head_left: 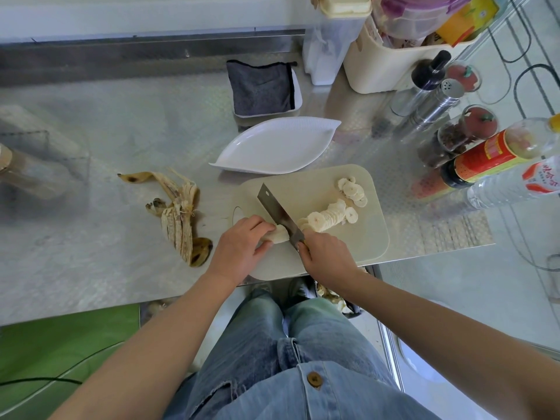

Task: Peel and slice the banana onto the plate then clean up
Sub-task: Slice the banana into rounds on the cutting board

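1. The left hand's grip curls round the last banana stub on the cutting board, near the surface's front edge.
2. The right hand's grip wraps the knife handle, blade at the stub.
3. Soft and slippery, I'd judge: hold its sides lightly, fingertips tucked.
4. The slices lie on the board; the plate beyond is bare.

Item count on the desk: one cutting board, one cleaver, one leaf-shaped white plate, one banana peel, one uncut banana piece, two clusters of banana slices (overlap prevents a slice total), one grey cloth, two steel shakers, two red-lidded jars, two labelled bottles
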